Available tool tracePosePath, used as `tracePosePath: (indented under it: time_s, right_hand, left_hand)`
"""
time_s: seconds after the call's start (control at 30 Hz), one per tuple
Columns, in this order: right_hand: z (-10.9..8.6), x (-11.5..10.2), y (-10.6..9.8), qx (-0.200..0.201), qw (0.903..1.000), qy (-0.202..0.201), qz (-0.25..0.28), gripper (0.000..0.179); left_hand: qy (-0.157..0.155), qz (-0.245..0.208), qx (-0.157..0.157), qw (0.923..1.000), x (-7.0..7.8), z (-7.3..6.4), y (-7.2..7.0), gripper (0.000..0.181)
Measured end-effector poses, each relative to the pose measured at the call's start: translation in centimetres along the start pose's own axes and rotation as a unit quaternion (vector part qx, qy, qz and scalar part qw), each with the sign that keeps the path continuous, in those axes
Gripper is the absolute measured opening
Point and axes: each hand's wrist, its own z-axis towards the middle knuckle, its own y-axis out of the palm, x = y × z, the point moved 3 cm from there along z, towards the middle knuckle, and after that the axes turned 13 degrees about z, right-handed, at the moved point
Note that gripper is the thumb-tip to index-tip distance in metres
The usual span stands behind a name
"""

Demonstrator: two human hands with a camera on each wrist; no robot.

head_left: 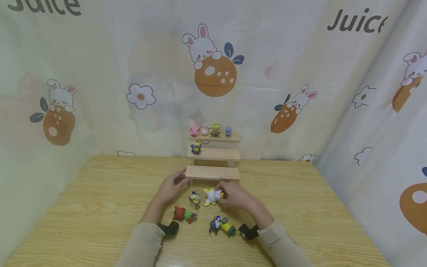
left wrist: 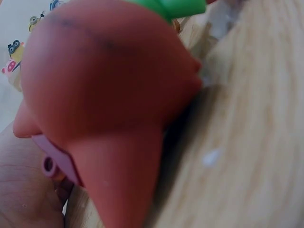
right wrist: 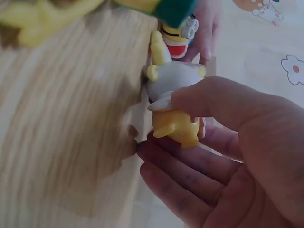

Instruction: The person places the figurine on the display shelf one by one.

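Note:
My right hand (head_left: 235,195) pinches a white-and-yellow toy figurine (head_left: 211,196) low in front of the wooden step shelf (head_left: 212,172). In the right wrist view the thumb presses on the figurine's white part (right wrist: 175,78), with fingers under its yellow body. At the left end of the lowest step is my left hand (head_left: 169,187), its fingertips at the board's edge and nothing gripped. Between the hands lies a minion figurine (head_left: 195,200). Nearer the left wrist, a red-headed figurine in green (head_left: 180,213) lies on its side; it fills much of the left wrist view.
A yellow-and-green minion (head_left: 228,227) and a dark figurine (head_left: 214,225) lie together near the right wrist. On the top step stand a pink pig (head_left: 194,131) and several other figurines; another minion (head_left: 196,148) stands on the middle step. A printed curtain (head_left: 150,129) hangs behind.

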Motion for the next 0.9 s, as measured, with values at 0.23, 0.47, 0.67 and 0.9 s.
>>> tracePosePath:
  time_s: [0.23,0.47,0.67,0.9]
  right_hand:
    - [-0.4,-0.2,-0.7,0.000,0.9998,-0.007,0.016,0.028]
    - [-0.6,-1.2,-1.6,0.014,0.9989,-0.045,-0.001,0.032]
    - [-0.6,-1.4,-1.0,0.006,0.9970,-0.069,-0.036,0.031]
    - [-0.9,-1.5,-0.3,-0.037,0.9963,-0.051,-0.058,0.030]
  left_hand:
    - [-0.004,0.001,-0.003,1.0000,-0.1,0.0,0.0,0.057]
    - [-0.008,0.004,-0.001,1.0000,0.1,0.0,0.0,0.056]
    - [-0.012,0.002,-0.006,0.9999,0.0,0.0,0.0,0.056]
    - [-0.011,0.005,-0.007,0.9999,-0.1,0.1,0.1,0.057]
